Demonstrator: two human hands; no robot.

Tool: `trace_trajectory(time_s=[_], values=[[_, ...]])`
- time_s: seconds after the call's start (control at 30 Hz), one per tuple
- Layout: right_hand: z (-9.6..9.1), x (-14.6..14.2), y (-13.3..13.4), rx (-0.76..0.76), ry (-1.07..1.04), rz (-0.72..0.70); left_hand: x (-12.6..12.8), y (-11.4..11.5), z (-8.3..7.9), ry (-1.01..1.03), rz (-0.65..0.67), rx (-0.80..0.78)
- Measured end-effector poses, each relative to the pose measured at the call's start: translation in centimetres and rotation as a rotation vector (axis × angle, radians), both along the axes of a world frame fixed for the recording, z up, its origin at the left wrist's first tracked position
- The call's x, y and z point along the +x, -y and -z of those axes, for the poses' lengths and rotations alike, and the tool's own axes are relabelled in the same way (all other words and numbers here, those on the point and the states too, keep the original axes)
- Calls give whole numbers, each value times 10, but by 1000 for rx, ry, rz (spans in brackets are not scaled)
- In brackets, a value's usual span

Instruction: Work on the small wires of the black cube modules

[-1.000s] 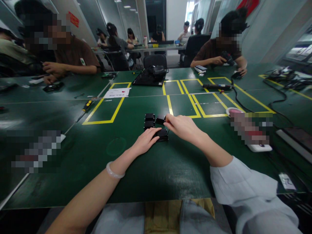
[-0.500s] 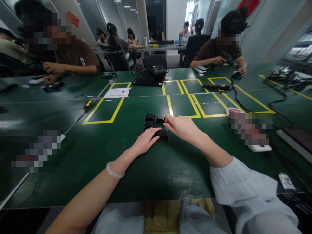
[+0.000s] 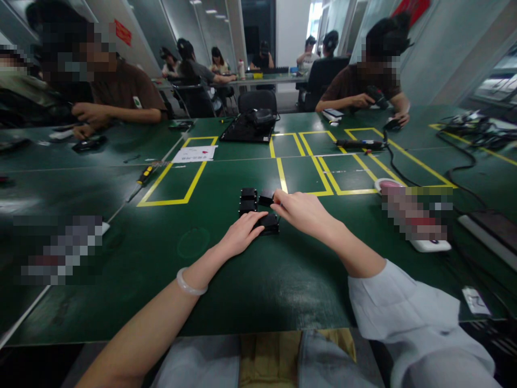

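Observation:
On the green table in front of me lies a small cluster of black blocks [image 3: 247,206] with tiny bright dots along their edges. My left hand [image 3: 241,233] lies over the near part of the cluster, fingers stretched out, beside a larger black block [image 3: 270,222] and partly covering it. From the right, my right hand [image 3: 301,211] pinches the edge of another small black block [image 3: 265,197], which sits slightly tilted next to the far blocks. The thumb and curled fingers hide its right end.
Yellow tape rectangles [image 3: 162,184] mark the table. A yellow-black screwdriver [image 3: 145,174] lies left, a dark corded tool [image 3: 360,144] right. A white-edged phone-like object [image 3: 431,246] is near my right arm. Two co-workers [image 3: 125,89] sit opposite. A black tray [image 3: 245,132] stands between them.

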State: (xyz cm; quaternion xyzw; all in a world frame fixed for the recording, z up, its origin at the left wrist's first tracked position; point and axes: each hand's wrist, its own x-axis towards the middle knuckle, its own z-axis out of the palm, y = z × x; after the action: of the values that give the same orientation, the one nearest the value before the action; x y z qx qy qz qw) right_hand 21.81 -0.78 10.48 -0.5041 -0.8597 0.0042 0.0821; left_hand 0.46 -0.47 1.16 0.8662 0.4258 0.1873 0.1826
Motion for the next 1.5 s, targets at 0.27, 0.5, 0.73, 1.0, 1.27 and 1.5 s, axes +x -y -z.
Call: trace_trajectory(time_s=[0.27, 0.5, 0.73, 1.0, 1.27, 1.5], values=[[2, 1, 0, 0, -41, -10, -1, 0, 3, 1, -2, 5], [0, 0, 1, -18, -35, -9, -2, -1, 4, 4, 3, 2], [1, 0, -1, 2, 9, 11, -2, -1, 4, 5, 2, -6], [0, 1, 2, 2, -37, -19, -2, -2, 6, 9, 9, -2], [0, -1, -1, -14, 32, 16, -1, -2, 4, 6, 2, -5], [-2, 0, 2, -7, -14, -1, -2, -2, 5, 5, 2, 1]])
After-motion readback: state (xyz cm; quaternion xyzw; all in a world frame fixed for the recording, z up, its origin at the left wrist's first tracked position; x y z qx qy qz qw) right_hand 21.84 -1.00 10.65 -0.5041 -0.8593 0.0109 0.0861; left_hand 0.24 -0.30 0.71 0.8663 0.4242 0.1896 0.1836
